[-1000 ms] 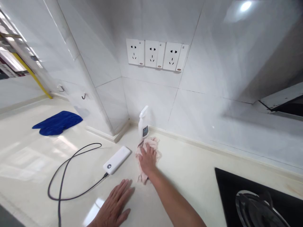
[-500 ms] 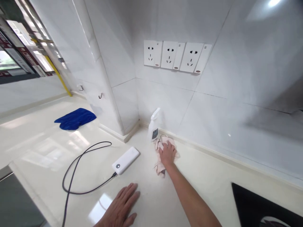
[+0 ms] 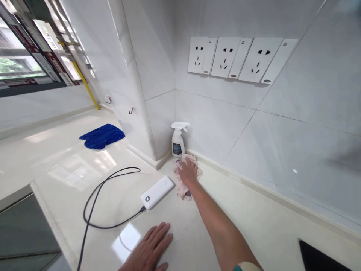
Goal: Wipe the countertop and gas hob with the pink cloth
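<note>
My right hand (image 3: 188,172) presses a crumpled pale pink cloth (image 3: 184,192) onto the countertop (image 3: 239,210), its fingers curled over the fabric. Just behind the cloth, in the corner, a white spray bottle (image 3: 177,141) with a dark label stands upright, its base partly covered by the cloth's edge. Flat on the counter at the front lies my left hand (image 3: 150,246), fingers stretched out, holding nothing. Nearest to it is a white power bank (image 3: 158,192) with a black cable (image 3: 97,192) plugged into one end.
A blue cloth (image 3: 103,136) lies on the counter at the left, beyond the wall's corner. Three white sockets (image 3: 228,58) are set in the tiled wall. Small hooks (image 3: 131,110) stick out from the pillar. A black panel (image 3: 324,259) shows at the lower right.
My right hand has pushed the cloth further back toward the corner. The spray bottle has shifted into the corner and turned. My left hand stays flat; the camera view has shifted.
</note>
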The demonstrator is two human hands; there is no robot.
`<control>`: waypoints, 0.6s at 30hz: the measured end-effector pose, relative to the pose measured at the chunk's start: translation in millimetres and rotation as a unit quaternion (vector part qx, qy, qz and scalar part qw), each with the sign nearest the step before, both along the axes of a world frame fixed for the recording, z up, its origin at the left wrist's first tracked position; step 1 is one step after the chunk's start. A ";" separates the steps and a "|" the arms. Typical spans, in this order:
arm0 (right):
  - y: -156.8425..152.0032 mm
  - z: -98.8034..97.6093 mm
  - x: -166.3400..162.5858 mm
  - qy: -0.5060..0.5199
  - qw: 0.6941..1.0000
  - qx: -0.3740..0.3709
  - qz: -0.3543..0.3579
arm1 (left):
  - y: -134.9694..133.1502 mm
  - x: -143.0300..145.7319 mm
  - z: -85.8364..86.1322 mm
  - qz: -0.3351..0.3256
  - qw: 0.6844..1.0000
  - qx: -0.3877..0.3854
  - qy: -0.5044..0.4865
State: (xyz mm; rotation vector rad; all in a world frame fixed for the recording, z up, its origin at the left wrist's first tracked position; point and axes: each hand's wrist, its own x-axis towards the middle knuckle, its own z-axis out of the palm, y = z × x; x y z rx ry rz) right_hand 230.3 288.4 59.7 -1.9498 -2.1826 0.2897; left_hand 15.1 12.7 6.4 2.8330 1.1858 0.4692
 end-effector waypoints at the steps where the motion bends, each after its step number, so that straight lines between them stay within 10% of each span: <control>1: 2.1 -0.1 -3.2 0.002 1.000 -0.001 0.001 | -0.5 0.0 -1.0 0.000 1.000 -0.009 -0.004; 12: -20.4 -0.3 -17.0 0.024 0.992 -0.012 0.126 | 2.3 0.7 8.7 -0.006 1.000 0.015 -0.009; 18: -57.2 -7.9 27.7 0.005 0.996 0.002 0.087 | 6.3 -1.8 9.7 0.005 1.000 0.030 -0.002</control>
